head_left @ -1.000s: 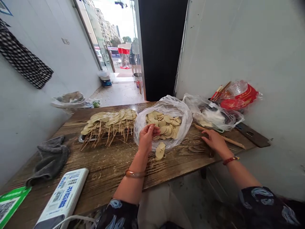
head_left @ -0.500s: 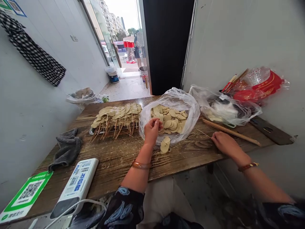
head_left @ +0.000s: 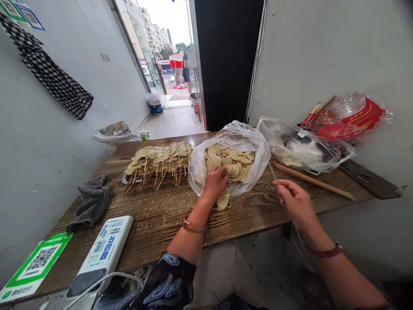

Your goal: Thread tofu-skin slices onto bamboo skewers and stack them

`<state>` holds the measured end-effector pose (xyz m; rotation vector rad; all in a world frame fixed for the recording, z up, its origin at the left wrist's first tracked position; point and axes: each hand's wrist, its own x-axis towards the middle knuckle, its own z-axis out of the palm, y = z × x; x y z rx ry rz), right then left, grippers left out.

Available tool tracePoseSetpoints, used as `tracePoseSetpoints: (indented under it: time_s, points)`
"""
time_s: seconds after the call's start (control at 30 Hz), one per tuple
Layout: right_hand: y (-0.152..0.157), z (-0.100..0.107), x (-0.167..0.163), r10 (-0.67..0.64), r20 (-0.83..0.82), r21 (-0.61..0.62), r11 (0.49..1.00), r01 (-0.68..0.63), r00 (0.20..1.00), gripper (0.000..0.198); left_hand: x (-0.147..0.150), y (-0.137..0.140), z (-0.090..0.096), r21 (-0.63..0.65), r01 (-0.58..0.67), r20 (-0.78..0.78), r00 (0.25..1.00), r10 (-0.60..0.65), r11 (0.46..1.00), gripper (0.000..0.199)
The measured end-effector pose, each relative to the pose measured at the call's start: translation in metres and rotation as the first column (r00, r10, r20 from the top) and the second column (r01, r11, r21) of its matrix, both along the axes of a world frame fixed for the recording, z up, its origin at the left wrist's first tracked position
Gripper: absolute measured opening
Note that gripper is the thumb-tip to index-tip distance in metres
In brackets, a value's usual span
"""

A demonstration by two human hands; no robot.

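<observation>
My left hand reaches over the near rim of a clear plastic bag, fingers curled against the thin, round, pale slices inside. What its fingertips hold, if anything, is hidden. A few loose slices lie at the front of the bag, by my left wrist. My right hand is raised off the table, pinching a thin wooden skewer that points up and away. Left of the bag, many skewered slices are piled on a metal tray, their sticks facing me.
On the wooden table, a bundle of skewers lies at right before another plastic bag and a dark flat board. Leftward are a grey cloth, a white boxed device with cable, and a QR sign.
My left hand has moved right and down onto the slices in the bag. My right hand has lifted off the table, leftward, and the skewer has turned more upright.
</observation>
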<state>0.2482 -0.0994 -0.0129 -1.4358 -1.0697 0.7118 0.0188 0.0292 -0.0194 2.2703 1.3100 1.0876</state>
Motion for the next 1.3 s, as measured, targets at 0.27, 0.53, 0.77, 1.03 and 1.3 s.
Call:
tracePoseSetpoints:
  time_s: [0.27, 0.53, 0.77, 1.03, 1.3]
  points:
    - [0.025, -0.019, -0.064, 0.209, -0.176, 0.003, 0.977, -0.211, 0.962, 0.027, 0.0, 0.006, -0.008, -0.001, -0.006, -0.051, 0.999, 0.005, 1.0, 0.025]
    - [0.025, -0.033, -0.064, 0.135, -0.165, -0.016, 0.99, -0.14, 0.977, 0.029, -0.009, -0.009, 0.015, -0.079, -0.063, -0.08, 0.995, 0.056, 0.995, 0.016]
    - [0.025, -0.032, -0.065, 0.094, -0.068, 0.037, 0.995, -0.092, 0.993, 0.032, -0.023, -0.041, 0.032, -0.125, -0.089, -0.497, 0.868, 0.015, 0.988, 0.023]
    - [0.024, -0.033, -0.065, 0.076, -0.003, 0.079, 0.994, -0.076, 0.997, 0.033, -0.024, -0.063, 0.014, -0.089, -0.047, -0.39, 0.921, 0.008, 0.995, 0.004]
    - [0.024, -0.033, -0.064, 0.087, -0.005, 0.087, 0.992, -0.086, 0.996, 0.031, -0.035, -0.039, 0.034, -0.342, 0.117, 0.018, 0.993, -0.118, 0.932, 0.008]
